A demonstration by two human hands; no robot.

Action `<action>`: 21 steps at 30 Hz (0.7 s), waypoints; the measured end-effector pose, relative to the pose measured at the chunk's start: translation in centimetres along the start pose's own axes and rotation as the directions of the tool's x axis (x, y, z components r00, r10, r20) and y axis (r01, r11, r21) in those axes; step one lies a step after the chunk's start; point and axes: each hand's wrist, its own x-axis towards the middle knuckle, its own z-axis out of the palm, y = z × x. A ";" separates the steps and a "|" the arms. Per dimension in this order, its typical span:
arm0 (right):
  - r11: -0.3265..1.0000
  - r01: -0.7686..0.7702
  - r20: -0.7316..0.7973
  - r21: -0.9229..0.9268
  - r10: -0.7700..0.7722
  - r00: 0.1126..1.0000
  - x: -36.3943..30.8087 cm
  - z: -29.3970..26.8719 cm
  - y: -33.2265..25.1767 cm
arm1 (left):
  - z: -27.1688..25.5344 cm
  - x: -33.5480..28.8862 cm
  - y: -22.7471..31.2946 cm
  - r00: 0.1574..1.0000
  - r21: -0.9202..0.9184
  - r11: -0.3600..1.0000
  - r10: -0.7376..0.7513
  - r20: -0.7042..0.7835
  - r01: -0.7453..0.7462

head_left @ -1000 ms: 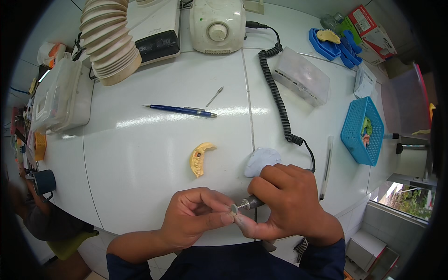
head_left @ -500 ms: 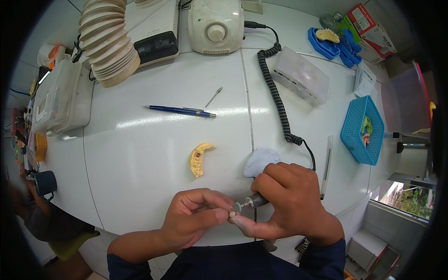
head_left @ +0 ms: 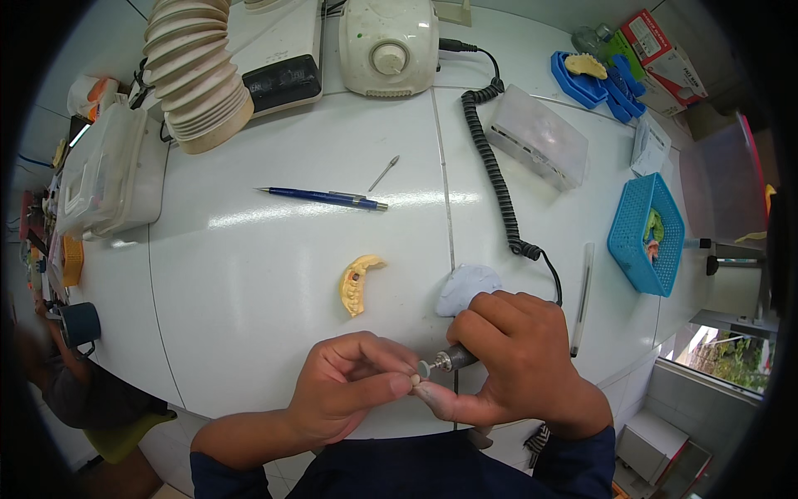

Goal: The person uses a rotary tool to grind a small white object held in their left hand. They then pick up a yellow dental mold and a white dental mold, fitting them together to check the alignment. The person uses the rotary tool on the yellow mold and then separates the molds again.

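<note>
Between thumb and fingertips, my left hand (head_left: 353,388) pinches a small cream-coloured dental crown (head_left: 415,380). My right hand (head_left: 515,362) is wrapped round a dark rotary handpiece (head_left: 459,358), its thumb reaching across to the crown. A small greyish grinding disc (head_left: 425,368) on the handpiece's tip is at the crown; whether they touch, I cannot tell. Beyond my left hand lies a yellow dental cast (head_left: 353,291) with a dark spot on one tooth. A pale blue moulded piece (head_left: 465,288) rests just beyond my right hand, which partly covers it.
A blue mechanical pencil (head_left: 324,198) and a loose bur (head_left: 383,173) lie farther back. The coiled black cord (head_left: 490,166) runs from the control box (head_left: 388,50). A clear plastic box (head_left: 539,137), blue basket (head_left: 619,241) and pen (head_left: 582,299) are right. A ribbed hose (head_left: 195,83) hangs back left.
The crown has turned slightly between my fingertips at the disc. Both hands stay almost in place, and the whole view has shifted very slightly.
</note>
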 end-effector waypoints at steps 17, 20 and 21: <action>1.000 0.009 0.022 -0.015 -0.009 1.000 0.0 -0.1 0.0 | 0.1 0.0 0.0 1.000 -0.019 1.000 -0.015 -0.010 0.014; 1.000 0.013 0.021 -0.017 -0.013 1.000 0.0 -0.1 0.0 | 0.1 0.0 0.0 1.000 -0.015 1.000 -0.014 -0.006 0.013; 1.000 0.016 0.022 -0.019 -0.016 1.000 -0.1 0.0 0.0 | 0.1 0.0 0.0 1.000 -0.017 1.000 -0.015 -0.007 0.015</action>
